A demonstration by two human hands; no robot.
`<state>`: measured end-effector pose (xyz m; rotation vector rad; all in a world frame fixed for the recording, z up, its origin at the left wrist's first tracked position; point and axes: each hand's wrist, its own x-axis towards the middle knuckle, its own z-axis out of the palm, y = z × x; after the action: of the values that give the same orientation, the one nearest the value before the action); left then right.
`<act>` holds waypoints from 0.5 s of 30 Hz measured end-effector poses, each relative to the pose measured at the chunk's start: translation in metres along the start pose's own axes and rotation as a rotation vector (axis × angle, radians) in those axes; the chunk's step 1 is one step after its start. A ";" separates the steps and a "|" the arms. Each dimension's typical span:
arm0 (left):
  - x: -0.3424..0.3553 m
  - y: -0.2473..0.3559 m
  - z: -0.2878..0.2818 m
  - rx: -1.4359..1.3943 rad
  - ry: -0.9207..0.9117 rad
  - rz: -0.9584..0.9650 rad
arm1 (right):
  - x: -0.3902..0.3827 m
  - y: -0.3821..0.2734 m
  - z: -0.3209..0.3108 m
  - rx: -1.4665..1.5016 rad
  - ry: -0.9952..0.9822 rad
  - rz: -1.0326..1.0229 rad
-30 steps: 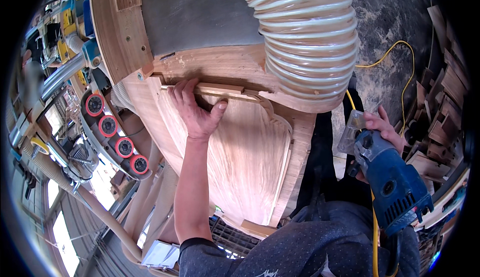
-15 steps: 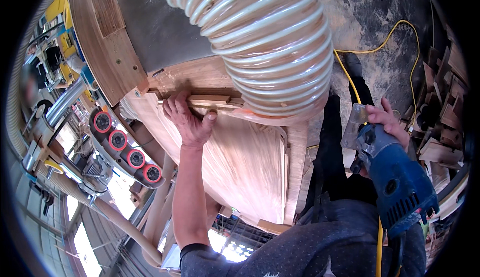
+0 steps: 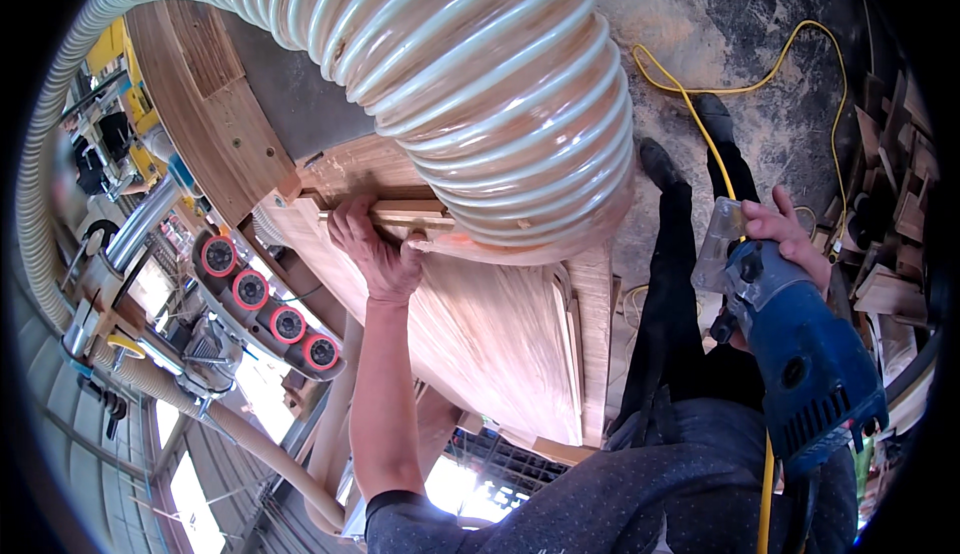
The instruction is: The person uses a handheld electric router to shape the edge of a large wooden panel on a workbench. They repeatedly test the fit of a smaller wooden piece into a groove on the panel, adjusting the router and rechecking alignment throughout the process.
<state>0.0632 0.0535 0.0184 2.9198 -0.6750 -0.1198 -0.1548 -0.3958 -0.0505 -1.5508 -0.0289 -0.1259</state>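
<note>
My left hand (image 3: pixel 376 259) reaches to the far edge of a pale wooden panel (image 3: pixel 490 324). Its fingers curl over a narrow wooden strip (image 3: pixel 412 208) there, with the thumb on the near side. Just right of the thumb, the mouth of a wide clear ribbed hose (image 3: pixel 490 104) meets the panel edge and hides part of it. On the right, my right hand (image 3: pixel 790 239) grips a blue trim router (image 3: pixel 810 364) around its front end, beside a clear plastic base or guard (image 3: pixel 718 244). The router is held off the panel, near my body; its bit cannot be made out.
A yellow cord (image 3: pixel 768 494) hangs by the router, and another yellow length (image 3: pixel 760 86) crosses the stained floor. Wood offcuts (image 3: pixel 890 294) are piled at the far right. A machine part with red-rimmed wheels (image 3: pixel 251 290) stands left of my arm.
The view has shifted, so the hose appears farther left and more of my legs shows. My left hand stays on the strip, and my right hand still holds the router.
</note>
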 end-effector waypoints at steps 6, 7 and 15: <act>-0.003 -0.003 0.002 0.015 -0.019 -0.019 | -0.005 0.005 -0.004 0.024 -0.055 -0.039; -0.004 -0.005 0.002 0.025 -0.019 -0.012 | -0.005 0.002 -0.004 0.024 -0.058 -0.037; 0.002 0.000 0.006 0.019 0.036 0.008 | -0.014 -0.006 -0.004 0.014 -0.059 -0.056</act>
<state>0.0640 0.0522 0.0122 2.9290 -0.6860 -0.0602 -0.1691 -0.3986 -0.0464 -1.5402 -0.1201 -0.1239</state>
